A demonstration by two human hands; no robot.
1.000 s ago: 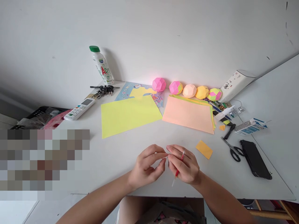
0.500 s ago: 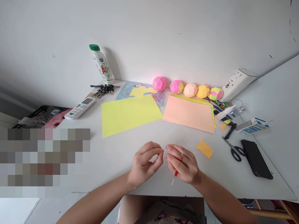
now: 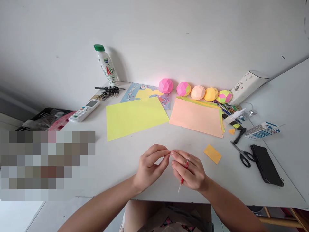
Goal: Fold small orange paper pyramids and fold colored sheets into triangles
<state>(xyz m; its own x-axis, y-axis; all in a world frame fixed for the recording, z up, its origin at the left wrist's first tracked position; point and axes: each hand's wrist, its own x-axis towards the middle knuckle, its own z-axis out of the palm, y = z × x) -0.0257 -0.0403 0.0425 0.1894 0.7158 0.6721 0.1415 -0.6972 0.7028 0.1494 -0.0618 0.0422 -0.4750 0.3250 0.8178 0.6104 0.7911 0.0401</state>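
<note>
My left hand (image 3: pixel 152 166) is above the near part of the table, its thumb and fingertips pinched together. Whatever lies in that pinch, if anything, is too small to make out. My right hand (image 3: pixel 189 169) sits just beside it, fingers bent, with the fingertips of both hands meeting. Between the fingers of my right hand runs a slim red pen-like tool (image 3: pixel 182 180) with a pale, thin lower end and a metallic upper tip. A small orange paper rectangle (image 3: pixel 212 154) lies to the right of my right hand.
Beyond my hands lie a yellow-green sheet (image 3: pixel 135 119) and a stack topped by a peach sheet (image 3: pixel 196 117). Several faceted paper balls (image 3: pixel 198 92) line the wall. Scissors (image 3: pixel 243 156), a black phone (image 3: pixel 266 166) and a small carton (image 3: pixel 262 130) are at right; a remote (image 3: pixel 84 110) and bottle (image 3: pixel 107 67) at left.
The fingertips of my left hand have moved right and now meet those of my right hand. The gap inside the left pinch has narrowed. The red tool stays in my right hand.
</note>
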